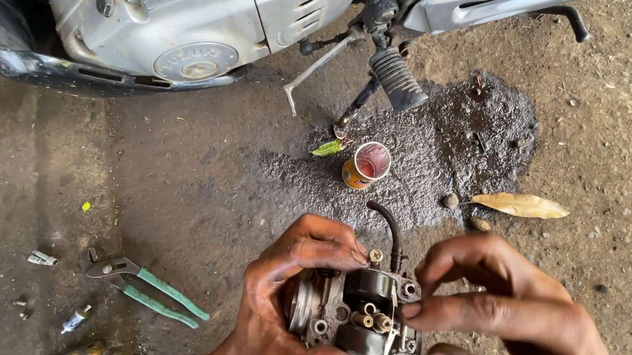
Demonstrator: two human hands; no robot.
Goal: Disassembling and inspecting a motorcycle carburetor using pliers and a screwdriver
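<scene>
Grip: the left hand [288, 300] wraps around a small metal carburetor [357, 319], fingers curled over its top and thumb pressed under its base, holding it firmly.
Other hand: the right hand [535, 339] sits just beside it, fingers half spread, with one fingertip touching the part's right edge; it grips nothing.
Where the part is: held in the air at the lower middle of the view, above the dirt floor [630, 168].
Handling: it looks like a stiff, fairly weighty metal casting, oily and likely slippery; the small brass fittings and the curved black hose [390, 230] on top seem delicate, so the solid body is the safer hold.
Nearby ground: green-handled pliers [146, 287] to the left; a small open can [367, 164] on a dark wet patch [455, 153]; a dry leaf [520, 205].
Behind: a motorcycle engine [158, 0] and footpeg [397, 79].
</scene>
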